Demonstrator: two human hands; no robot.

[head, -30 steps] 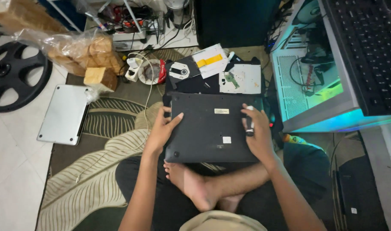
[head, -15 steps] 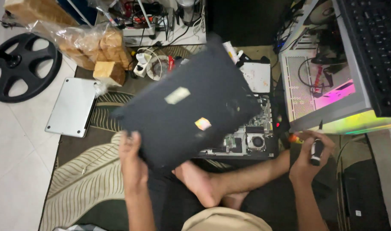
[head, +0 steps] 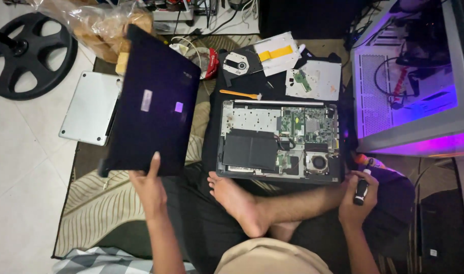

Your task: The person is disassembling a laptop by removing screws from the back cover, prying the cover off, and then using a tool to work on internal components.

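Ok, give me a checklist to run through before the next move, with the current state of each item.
1. Left hand grips the dark bottom cover at its near edge: ok.
2. Cover fully clear of the opened laptop: ok, it is held off to the left of it.
3. Right hand holds the screwdriver, away from the board: ok.
4. Laptop internals exposed and unobstructed, battery and fan visible: ok.
5. Space to the left where the cover hangs: not ok, the silver laptop lies partly beneath it.
6. All removed screws accounted for: cannot tell, too small to make out.
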